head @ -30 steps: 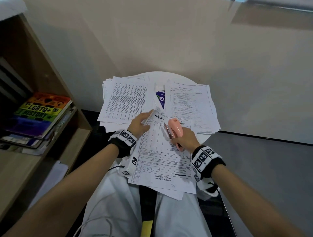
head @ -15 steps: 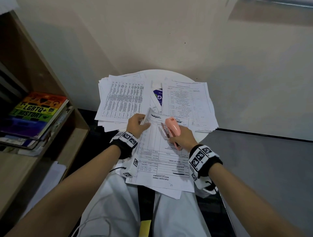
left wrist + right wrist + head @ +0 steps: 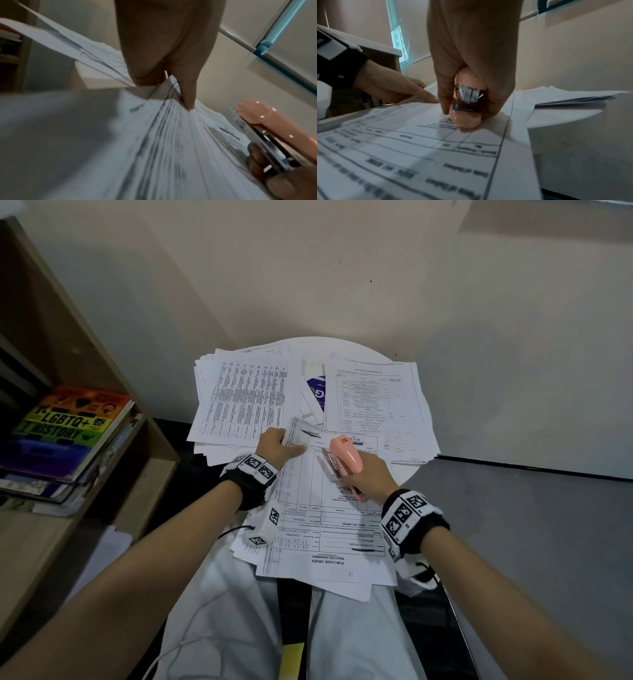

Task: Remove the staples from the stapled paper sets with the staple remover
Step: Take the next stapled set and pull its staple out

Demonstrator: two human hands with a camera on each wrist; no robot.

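Note:
A stapled paper set [image 3: 329, 508] headed "purchase order" lies across the near edge of the round white table [image 3: 407, 474] and over my lap. My left hand [image 3: 277, 445] pinches its far left corner, thumb on top [image 3: 187, 97], fingers curled under the sheets. My right hand [image 3: 368, 479] grips a pink stapler-shaped tool with a metal underside [image 3: 346, 455], standing on the sheet a little right of that corner. From the right wrist view the tool's rear end [image 3: 467, 106] rests on the paper [image 3: 419, 148]. No staple shows.
Two other paper piles lie on the table, one at far left [image 3: 246, 398] and one at far right [image 3: 375, 405], with a blue-printed item [image 3: 317, 393] between them. A wooden shelf with books [image 3: 68, 422] stands at left. Wall lies behind, grey floor at right.
My left thumb has slid along the lifted corner and now pinches it. The right hand and pink tool stay almost where they were on the sheet.

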